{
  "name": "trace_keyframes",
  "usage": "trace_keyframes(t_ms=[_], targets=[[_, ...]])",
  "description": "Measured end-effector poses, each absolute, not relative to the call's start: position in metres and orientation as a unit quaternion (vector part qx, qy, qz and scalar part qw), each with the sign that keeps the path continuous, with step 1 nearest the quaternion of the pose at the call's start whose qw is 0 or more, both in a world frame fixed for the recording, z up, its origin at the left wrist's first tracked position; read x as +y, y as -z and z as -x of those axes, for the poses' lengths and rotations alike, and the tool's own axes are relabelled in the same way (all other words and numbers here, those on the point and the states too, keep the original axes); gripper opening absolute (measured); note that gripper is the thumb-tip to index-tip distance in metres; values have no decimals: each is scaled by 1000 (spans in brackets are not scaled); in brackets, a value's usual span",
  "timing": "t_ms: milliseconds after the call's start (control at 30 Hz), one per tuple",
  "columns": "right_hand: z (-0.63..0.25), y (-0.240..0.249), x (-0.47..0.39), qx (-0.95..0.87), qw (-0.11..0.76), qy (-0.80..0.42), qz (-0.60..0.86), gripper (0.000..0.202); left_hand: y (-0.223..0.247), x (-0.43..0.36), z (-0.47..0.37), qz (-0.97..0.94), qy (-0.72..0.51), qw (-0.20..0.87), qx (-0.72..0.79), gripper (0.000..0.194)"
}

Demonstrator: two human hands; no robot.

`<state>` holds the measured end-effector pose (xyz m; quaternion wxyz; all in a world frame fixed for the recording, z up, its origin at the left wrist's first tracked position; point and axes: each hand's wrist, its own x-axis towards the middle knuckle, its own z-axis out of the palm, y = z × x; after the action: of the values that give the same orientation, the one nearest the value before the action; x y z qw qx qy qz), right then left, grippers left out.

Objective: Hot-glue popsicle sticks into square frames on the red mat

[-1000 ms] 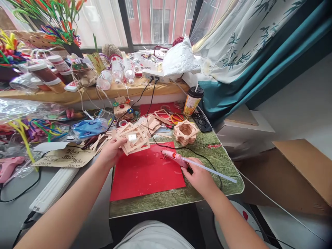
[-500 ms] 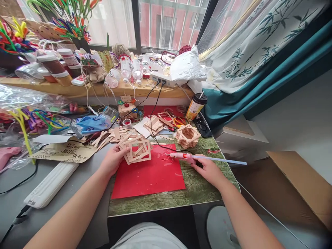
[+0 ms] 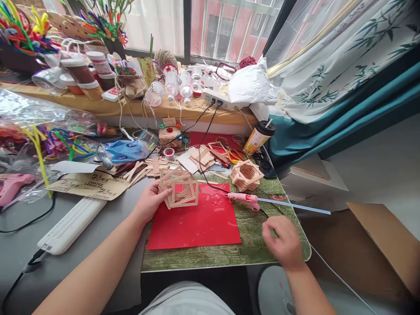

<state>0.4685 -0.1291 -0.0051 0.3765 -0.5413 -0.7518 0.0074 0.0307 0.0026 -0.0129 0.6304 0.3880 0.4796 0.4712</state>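
Note:
My left hand (image 3: 152, 202) is closed on the edge of a stack of square frames made of wooden craft sticks (image 3: 185, 203), held over a red sheet (image 3: 197, 227). The frames sit twisted against each other, so red shows through their middles. A pink glue gun (image 3: 243, 197) lies at the sheet's right edge, its nozzle pointing left and a long glue stick (image 3: 295, 207) poking out behind. My right hand (image 3: 284, 240) is to the right of the gun and nearer to me, apart from it, fingers curled with nothing seen in them, slightly blurred.
Behind the gun stands a twisted stack of stick frames (image 3: 246, 175). Loose craft sticks (image 3: 154, 167) and more frames (image 3: 201, 156) lie at the back. A drink cup (image 3: 259, 138) stands back right. A black cord (image 3: 205, 168) crosses the table. Sandpaper (image 3: 88, 186) and a white power strip (image 3: 72, 225) lie left.
My right hand has come off the glue gun and moved right and toward me, its fingers now curled. My left hand still holds the frames. The view has shifted slightly.

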Motion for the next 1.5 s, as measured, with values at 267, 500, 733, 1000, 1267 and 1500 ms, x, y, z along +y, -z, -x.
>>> trace_keyframes(t_ms=[267,500,733,1000,1267,1500], targets=[[-325,-30,-94,-750,382,-205,500,32,10,-10,-36,-565,-461,513,453,37],[-266,11,-32,-581,452,-380,560,57,13,-5,-20,-707,-370,410,442,31],[-258,40,-37,-564,520,-431,475,62,17,-4,-26,-702,-342,466,416,49],[-254,45,-36,-554,531,-461,445,71,14,-7,-28,-698,-328,440,461,50],[-247,41,-36,-542,528,-475,450,68,15,-9,-33,-672,-318,498,446,51],[-244,38,-37,-532,512,-476,477,79,19,-8,-39,-675,-312,468,477,57]])
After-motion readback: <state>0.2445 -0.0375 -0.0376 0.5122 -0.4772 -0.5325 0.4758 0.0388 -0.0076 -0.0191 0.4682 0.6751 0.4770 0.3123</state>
